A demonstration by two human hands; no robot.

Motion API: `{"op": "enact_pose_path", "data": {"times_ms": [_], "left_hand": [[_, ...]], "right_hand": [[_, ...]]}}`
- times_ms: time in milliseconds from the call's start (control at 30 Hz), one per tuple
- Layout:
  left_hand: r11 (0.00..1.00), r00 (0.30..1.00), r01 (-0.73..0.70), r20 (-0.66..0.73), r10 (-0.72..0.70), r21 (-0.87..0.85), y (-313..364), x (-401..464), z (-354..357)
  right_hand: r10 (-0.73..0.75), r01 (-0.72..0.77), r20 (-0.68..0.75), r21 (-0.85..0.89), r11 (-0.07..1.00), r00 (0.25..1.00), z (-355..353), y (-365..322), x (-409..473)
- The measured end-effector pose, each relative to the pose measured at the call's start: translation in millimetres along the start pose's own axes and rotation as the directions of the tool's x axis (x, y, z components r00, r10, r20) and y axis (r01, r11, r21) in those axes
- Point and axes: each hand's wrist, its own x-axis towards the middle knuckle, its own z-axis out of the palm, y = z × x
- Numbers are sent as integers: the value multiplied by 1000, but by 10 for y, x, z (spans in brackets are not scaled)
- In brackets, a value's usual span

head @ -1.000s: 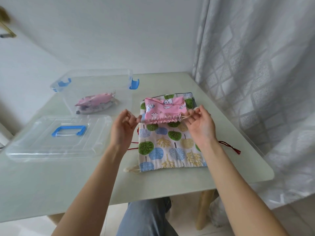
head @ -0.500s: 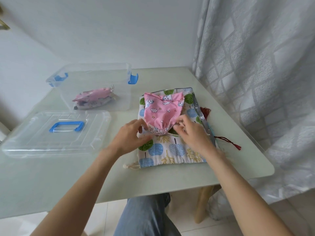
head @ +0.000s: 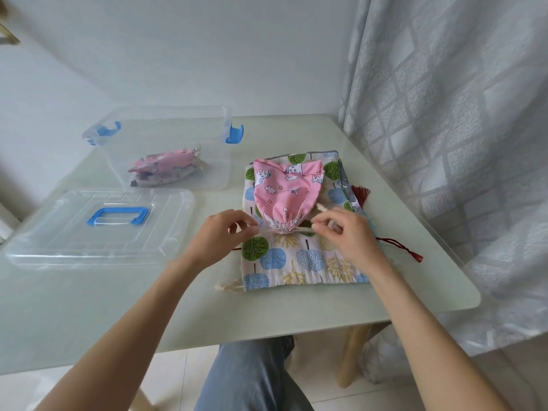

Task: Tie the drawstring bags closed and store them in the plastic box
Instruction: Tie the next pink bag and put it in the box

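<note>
Two bare forearms enter from the lower edge, no sleeves visible on either. Left hand (head: 219,232) and right hand (head: 347,235): no rings, watch or bracelets to be seen, nails short and unpainted as far as can be told. Below the table edge, one leg in light blue denim jeans (head: 255,378), fabric slightly creased.

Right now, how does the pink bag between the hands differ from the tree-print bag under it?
The pink bag is smaller and its mouth is cinched into a gathered neck; the tree-print bag is larger and lies flat with its mouth ungathered. The pink bag lies on top; the tree-print bag lies on the table. Both are printed drawstring bags, still outside the box.
</note>
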Motion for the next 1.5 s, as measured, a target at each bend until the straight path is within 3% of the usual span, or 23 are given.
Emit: {"op": "enact_pose_path", "data": {"times_ms": [100,167,300,367,533,700,967,1167,1300,1400,1500], "left_hand": [[979,998,69,23,-66,-194,-93,-36,-58],[969,997,35,-53,-49,-243,-99,-60,-88],[979,981,-99,-185,65,-181,5,-17,-220],[977,974,-125,-210,88,-171,83,39,-282],[993,975,-68,-216,46,-96,200,266,-445],[992,975,-128,-185,122,-19,307,357,-553],[952,976,-128,-203,72,-279,452,469,-496],[930,984,-122,-166,67,-348,496,551,-337],[905,990,-109,-128,61,-411,487,607,-166],[909,979,-134,-193,60,-395,512,678,-136],[876,984,-41,-171,-47,-480,442,719,-135]], "right_hand": [[24,-25,34,35,999,999,-167,-12,44],[-20,18,48,29,999,999,-214,-103,102],[-26,17,159,54,998,987,-98,-429,319],[-19,24,202,-21,999,979,47,-547,456],[41,-59,180,96,994,983,382,-718,668],[90,-102,175,66,993,980,513,-783,729],[100,-285,418,409,867,903,310,-854,678],[130,-226,256,391,892,958,299,-732,691],[153,-248,242,435,866,958,339,-629,705],[189,-255,189,445,859,964,343,-564,766],[269,-325,183,524,787,946,293,-445,859]]}}
